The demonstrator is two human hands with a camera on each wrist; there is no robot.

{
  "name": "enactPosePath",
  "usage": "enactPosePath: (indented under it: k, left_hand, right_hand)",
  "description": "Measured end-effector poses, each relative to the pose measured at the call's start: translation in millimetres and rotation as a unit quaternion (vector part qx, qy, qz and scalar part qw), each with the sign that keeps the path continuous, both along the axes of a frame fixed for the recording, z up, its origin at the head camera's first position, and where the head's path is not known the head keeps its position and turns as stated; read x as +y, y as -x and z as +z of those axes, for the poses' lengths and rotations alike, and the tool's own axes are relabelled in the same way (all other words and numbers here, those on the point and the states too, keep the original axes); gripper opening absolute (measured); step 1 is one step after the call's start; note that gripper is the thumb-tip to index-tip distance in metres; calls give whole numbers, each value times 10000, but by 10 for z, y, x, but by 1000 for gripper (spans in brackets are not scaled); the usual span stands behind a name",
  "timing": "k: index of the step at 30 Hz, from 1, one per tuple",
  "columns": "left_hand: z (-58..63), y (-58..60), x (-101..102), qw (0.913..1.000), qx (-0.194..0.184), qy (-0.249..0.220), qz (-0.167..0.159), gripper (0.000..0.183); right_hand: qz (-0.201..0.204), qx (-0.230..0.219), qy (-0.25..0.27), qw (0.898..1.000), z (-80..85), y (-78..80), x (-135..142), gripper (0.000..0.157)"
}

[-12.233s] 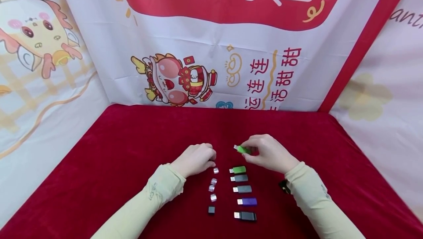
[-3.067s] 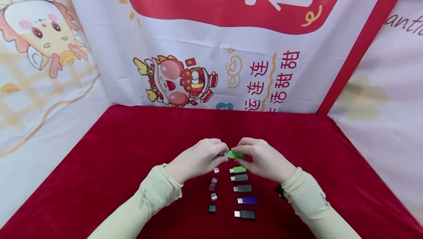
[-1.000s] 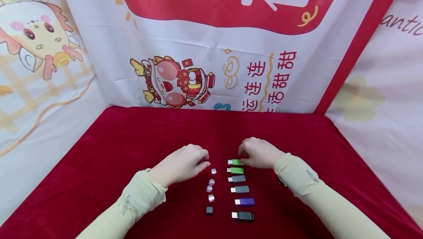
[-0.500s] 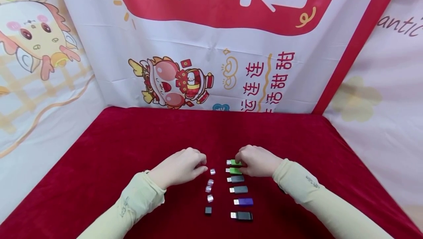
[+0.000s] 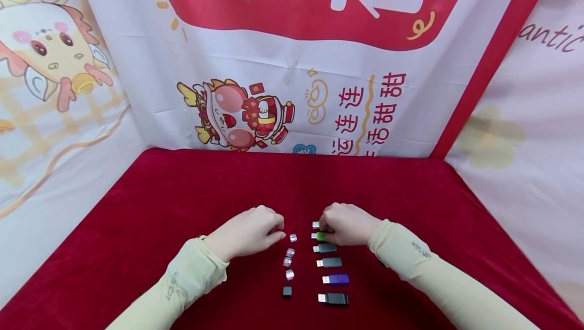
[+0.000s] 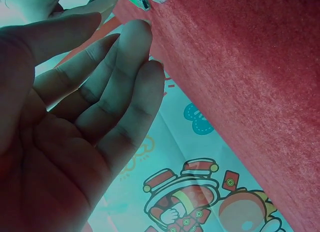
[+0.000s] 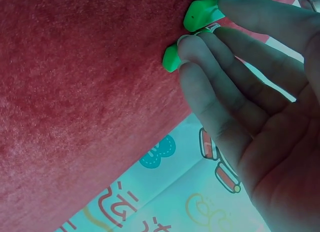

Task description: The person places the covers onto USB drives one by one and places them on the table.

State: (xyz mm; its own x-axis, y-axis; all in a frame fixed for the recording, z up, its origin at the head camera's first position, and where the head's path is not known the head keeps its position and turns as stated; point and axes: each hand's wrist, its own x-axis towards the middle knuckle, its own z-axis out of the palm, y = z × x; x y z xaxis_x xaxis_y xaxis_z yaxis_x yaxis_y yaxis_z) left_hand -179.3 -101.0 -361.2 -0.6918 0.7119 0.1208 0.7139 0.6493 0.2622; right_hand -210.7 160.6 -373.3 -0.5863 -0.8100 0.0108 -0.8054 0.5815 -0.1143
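My right hand (image 5: 349,224) is over the two far USB flash drives. Its thumb and fingertips pinch the uncapped green USB flash drive (image 5: 321,236), whose plug points left. Just beyond it lies the other green USB flash drive (image 7: 171,58), mostly covered by the fingers, with a clear cap (image 5: 316,224) on its plug. My left hand (image 5: 251,232) hovers left of the drives with bent, relaxed fingers and holds nothing, as the left wrist view also shows. Its fingertips are close to the farthest loose clear cap (image 5: 293,237).
Nearer lie two grey drives (image 5: 325,248) (image 5: 329,262), a purple drive (image 5: 335,279) and a black drive (image 5: 333,298). Left of them are more clear caps (image 5: 290,252) (image 5: 287,261) (image 5: 290,274) and a black cap (image 5: 287,291). Red cloth (image 5: 205,183) covers the table; printed curtains (image 5: 274,51) surround it.
Earlier, both hands brought a clear cap and a green drive together. That capped drive was then laid at the row's far end. My right hand moved nearer, then left, onto the second green drive.
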Motion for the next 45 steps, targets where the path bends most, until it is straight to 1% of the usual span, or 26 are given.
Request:
enactPosePath:
  k: [5,9,17,25,30,36,41,45]
  left_hand:
    - [-12,3,-3,10000,18,7,-11,10]
    - [-21,3,-4,10000,-66,17,-13,10]
    - [-22,11,-1,10000,-47,8,-40,12]
    - [-11,7,1,10000,-72,26,-33,13]
    - [-15,1,1,9998,-174,26,-15,11]
    - [-35,6,3,9999,-164,41,-19,10]
    - [-59,16,3,9999,-155,17,-37,10]
    - [-83,27,8,9998,-153,41,-71,12]
  right_hand:
    - [3,-28,-76,10000,-15,3,-11,6]
    - [33,-38,-133,9999,-18,4,-22,7]
    - [27,-324,-180,9993,-14,20,-54,8]
    - [92,-479,-200,9986,0,38,-96,9]
    - [11,-573,-212,9981,-24,48,-108,12]
    - [-107,-417,-258,9987,-16,45,-76,10]
    - [-257,-474,-174,9984,10,47,-37,17]
    - [-203,-574,-61,9981,19,50,-22,18]
